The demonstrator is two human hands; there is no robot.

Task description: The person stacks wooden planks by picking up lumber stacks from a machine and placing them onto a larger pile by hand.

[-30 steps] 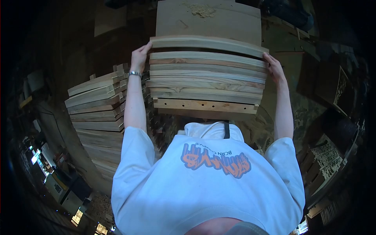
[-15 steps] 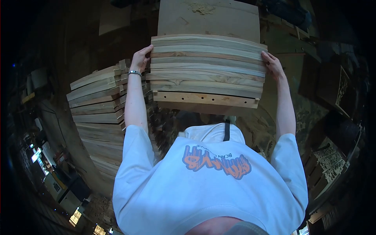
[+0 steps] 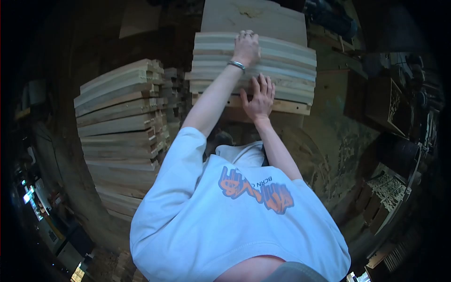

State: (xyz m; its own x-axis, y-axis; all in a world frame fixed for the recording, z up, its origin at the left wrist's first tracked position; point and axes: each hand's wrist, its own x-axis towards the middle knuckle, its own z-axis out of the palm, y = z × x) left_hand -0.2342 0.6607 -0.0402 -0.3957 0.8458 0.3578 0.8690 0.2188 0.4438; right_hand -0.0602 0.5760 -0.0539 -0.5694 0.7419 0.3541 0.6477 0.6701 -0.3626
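A row of light wooden boards lies side by side in front of me. My left hand, with a bracelet at the wrist, reaches over to the far side of the row. Its fingers are curled over the farthest board's edge, and their tips are hidden. Nearer to me, my right hand rests palm down on the closer boards, fingers stretched out and thumb apart. At the near edge is a wooden piece with dark round holes, partly covered by my right hand.
To the left stands a tall stack of similar boards with notched ends. Behind the row is a flat pale panel with sawdust on it. A box of wood pieces sits at the right.
Both hands have left the two ends of the row. My left hand has moved right to the far edge's middle; my right hand has come left and nearer, onto the closer boards.
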